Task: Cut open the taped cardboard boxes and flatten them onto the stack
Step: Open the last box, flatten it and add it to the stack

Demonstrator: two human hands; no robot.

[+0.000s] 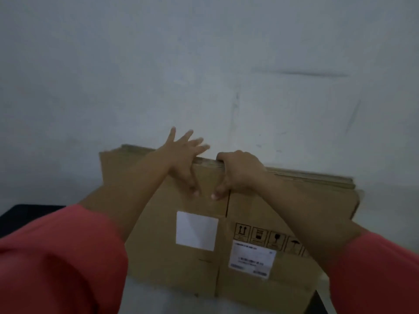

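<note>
Label (251, 257) print blurred. Right hand (240, 173) grips top edge, fingertips hidden. Flattened cardboard box (181, 275), matte brown, leans on layered stack (317, 175) by far wall (204, 64). Left hand (183, 155) splayed, thumb pressing face.

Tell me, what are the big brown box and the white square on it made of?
The box looks like cardboard: dull brown, with fold creases and thin layered edges along its top. The white square is probably a paper sticker, flat and matte, but the blur leaves that open.

Blurred shipping label (252, 259) print unreadable; right hand (239, 174) fingertips hidden behind cardboard (154, 245).
</note>
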